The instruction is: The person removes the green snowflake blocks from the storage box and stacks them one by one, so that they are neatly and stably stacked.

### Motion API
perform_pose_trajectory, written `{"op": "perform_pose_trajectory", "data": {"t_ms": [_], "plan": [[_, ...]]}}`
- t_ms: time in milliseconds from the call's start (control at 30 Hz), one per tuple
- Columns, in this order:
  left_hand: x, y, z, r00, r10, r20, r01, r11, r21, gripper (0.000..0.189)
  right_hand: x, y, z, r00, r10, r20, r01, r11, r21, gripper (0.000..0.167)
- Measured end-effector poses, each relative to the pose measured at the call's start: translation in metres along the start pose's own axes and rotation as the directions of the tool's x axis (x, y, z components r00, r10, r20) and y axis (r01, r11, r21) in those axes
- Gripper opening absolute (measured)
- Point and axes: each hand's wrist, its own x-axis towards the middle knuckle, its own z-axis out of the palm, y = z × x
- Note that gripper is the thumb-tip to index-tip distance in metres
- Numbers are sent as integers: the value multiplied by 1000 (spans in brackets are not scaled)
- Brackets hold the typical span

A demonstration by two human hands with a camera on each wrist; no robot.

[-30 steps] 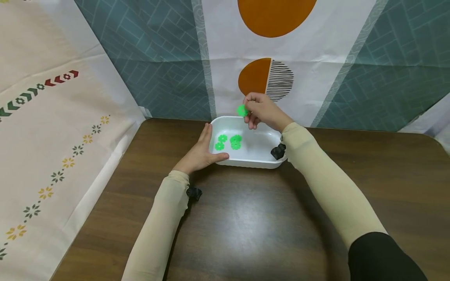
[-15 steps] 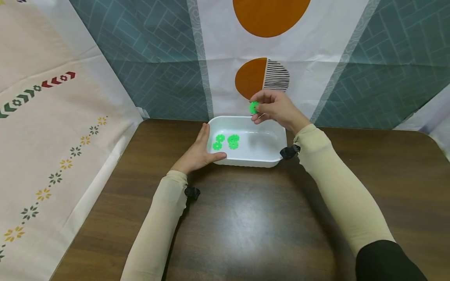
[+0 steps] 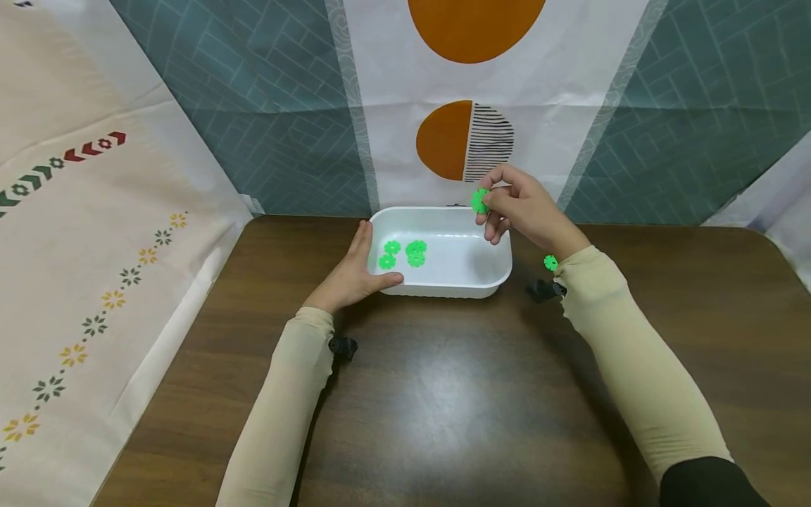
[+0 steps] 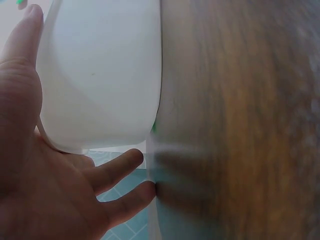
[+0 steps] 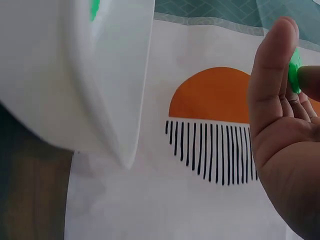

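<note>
My right hand [image 3: 529, 210] pinches a green flower-shaped disc [image 3: 480, 201] between thumb and fingers, above the right back of a white tray [image 3: 450, 290]. In the right wrist view, part of the disc [image 5: 295, 72] shows between thumb and fingertips. My left hand [image 3: 356, 276] lies spread against the tray's left end, its thumb straight along the front rim and its fingers at the left side. The left wrist view shows the tray wall [image 4: 105, 75] between thumb and fingers. Several more green discs [image 3: 416, 253] lie flat inside the tray, toward its left.
Another green disc [image 3: 550, 263] shows on the brown table [image 3: 431, 394] right of the tray, by my right wrist. A patterned cloth [image 3: 304, 120] hangs behind the table's back edge. Light cloth [image 3: 146, 331] with printed flowers covers the left side.
My right hand has moved right with the pinched disc, from over the tray's middle to its right back. The disc on the table has come into view. My left hand stays at the tray.
</note>
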Motion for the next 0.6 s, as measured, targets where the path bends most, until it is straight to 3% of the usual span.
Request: {"op": "perform_pose_trajectory", "data": {"t_ms": [200,400,600], "plan": [[1,0,1,1000,-5,2,5,1000,-13,125,-20,2,-6,996,-4,-91,-2,998,-63,8],[1,1,1,1000,-7,3,8,1000,-8,124,-33,8,-12,993,-2,-122,-12,993,-116,7],[1,1,1,1000,-10,6,10,1000,5,125,-44,16,-24,982,8,-188,-24,996,-82,6]]}}
